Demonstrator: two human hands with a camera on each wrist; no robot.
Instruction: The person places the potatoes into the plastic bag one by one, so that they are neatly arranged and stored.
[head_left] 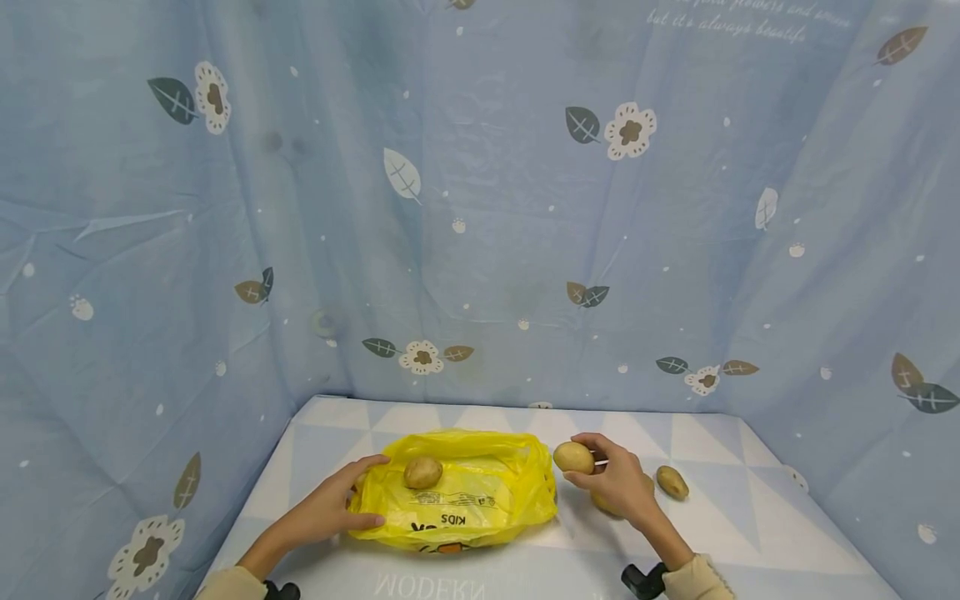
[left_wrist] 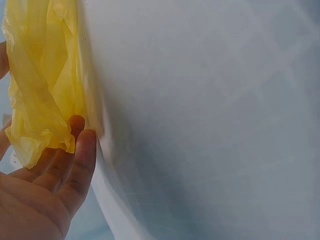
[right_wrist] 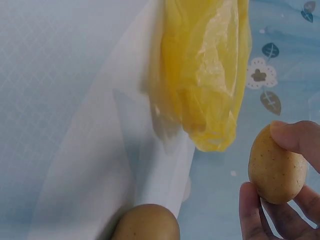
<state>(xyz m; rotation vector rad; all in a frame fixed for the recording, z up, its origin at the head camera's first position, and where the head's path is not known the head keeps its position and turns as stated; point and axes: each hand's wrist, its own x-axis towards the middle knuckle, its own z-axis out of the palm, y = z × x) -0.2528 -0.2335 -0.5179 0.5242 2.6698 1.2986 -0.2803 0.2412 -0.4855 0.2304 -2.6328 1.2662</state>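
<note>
A yellow plastic bag [head_left: 534,496] lies on the table with its mouth spread and a potato [head_left: 423,473] resting at its left part. My left hand [head_left: 330,504] holds the bag's left end, thumb on the near side and fingers on the far side. In the left wrist view, fingers [left_wrist: 82,162] curve against the crumpled yellow plastic. Just right of the bag, my right hand [head_left: 617,483] pinches another potato [right_wrist: 277,165] between thumb and fingers, raised above the table.
More potatoes lie on the table at the right: one [head_left: 672,482] in the open and others partly hidden behind the right hand, such as this potato [head_left: 606,505]. A blue floral curtain [head_left: 495,250] surrounds the back and sides of the white patterned table [head_left: 772,533].
</note>
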